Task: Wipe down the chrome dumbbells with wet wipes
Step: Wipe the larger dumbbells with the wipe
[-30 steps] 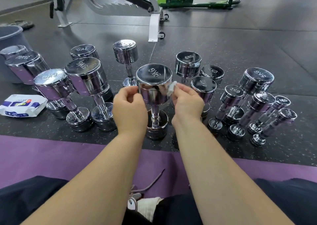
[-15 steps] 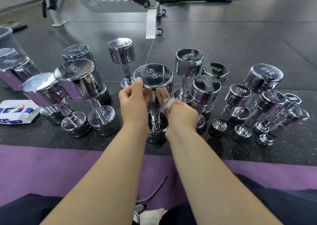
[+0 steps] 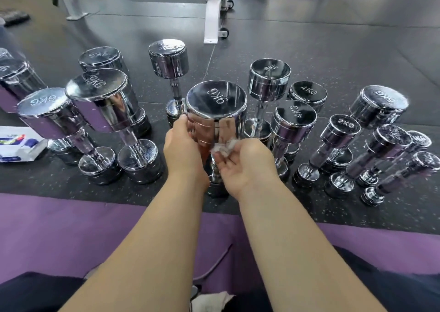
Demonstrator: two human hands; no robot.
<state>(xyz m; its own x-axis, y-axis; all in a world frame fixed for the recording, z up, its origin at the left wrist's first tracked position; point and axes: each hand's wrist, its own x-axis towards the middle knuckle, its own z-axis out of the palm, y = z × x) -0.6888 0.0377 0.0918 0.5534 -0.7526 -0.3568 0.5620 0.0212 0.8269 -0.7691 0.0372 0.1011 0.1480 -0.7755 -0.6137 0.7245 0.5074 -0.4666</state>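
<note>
Ok so your left hand (image 3: pixel 183 149) has its grip curled round the left side of the top head of the big upright chrome dumbbell stamped 9KG (image 3: pixel 216 102). Your right hand (image 3: pixel 246 166) has its grip pinched on a crumpled white wet wipe (image 3: pixel 225 148), tucked up just under that same head. The dumbbell's standing on end on the dark speckled rubber floor (image 3: pixel 309 50), mid-row, with the other chrome dumbbells (image 3: pixel 102 107) close on both sides. There's a white and blue pack of wipes (image 3: pixel 16 145) lying well off to your left, and a purple mat (image 3: pixel 71 228) just in front of the row.
</note>
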